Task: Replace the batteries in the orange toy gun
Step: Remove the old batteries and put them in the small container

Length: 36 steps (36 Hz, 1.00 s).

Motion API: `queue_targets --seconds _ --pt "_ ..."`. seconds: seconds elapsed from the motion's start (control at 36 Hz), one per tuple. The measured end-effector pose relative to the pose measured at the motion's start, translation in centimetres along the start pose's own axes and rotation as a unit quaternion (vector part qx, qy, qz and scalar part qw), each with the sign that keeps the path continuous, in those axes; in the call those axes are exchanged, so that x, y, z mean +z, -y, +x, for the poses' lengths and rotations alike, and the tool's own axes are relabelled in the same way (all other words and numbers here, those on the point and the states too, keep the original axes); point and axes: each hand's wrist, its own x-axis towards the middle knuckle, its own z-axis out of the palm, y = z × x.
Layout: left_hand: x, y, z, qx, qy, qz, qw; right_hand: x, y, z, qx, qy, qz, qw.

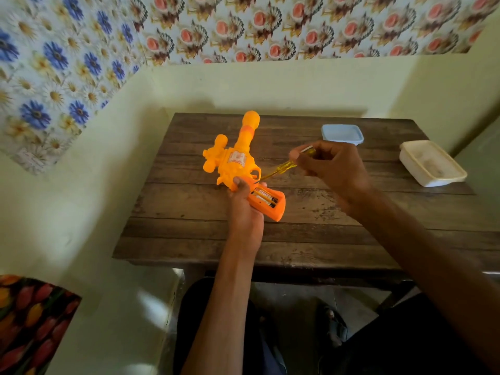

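The orange toy gun (238,158) is held over the left part of the wooden table (324,226), with its barrel pointed toward the wall. Its grip is clasped by the left hand (244,209), and two batteries (263,197) are exposed in the open compartment. A yellow-handled screwdriver (284,167) is pinched by the right hand (332,166), its tip near the trigger. A blue container (342,133) and a white container (433,162) are set near the far right edges, well apart from the gun.

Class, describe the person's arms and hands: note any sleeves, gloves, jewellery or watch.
The left forearm and right forearm are bare, with no sleeve in view. The left hand and right hand wear no gloves. No watch, band or ring shows.
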Motion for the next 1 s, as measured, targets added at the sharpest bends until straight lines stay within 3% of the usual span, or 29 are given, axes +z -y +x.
queue_targets --seconds 0.08,0.5,1.0 --pt "0.2 -0.2 -0.1 -0.015 -0.017 -0.01 1.0 0.2 0.0 0.4 0.013 -0.003 0.0 1.0" --pt "0.0 -0.6 -0.3 -0.019 -0.011 -0.022 1.0 3.0 -0.7 0.8 -0.131 -0.007 -0.082 0.988" --pt "0.1 -0.9 0.1 -0.035 -0.022 -0.055 0.998 3.1 -2.2 -0.8 -0.233 -0.007 -0.075 0.969"
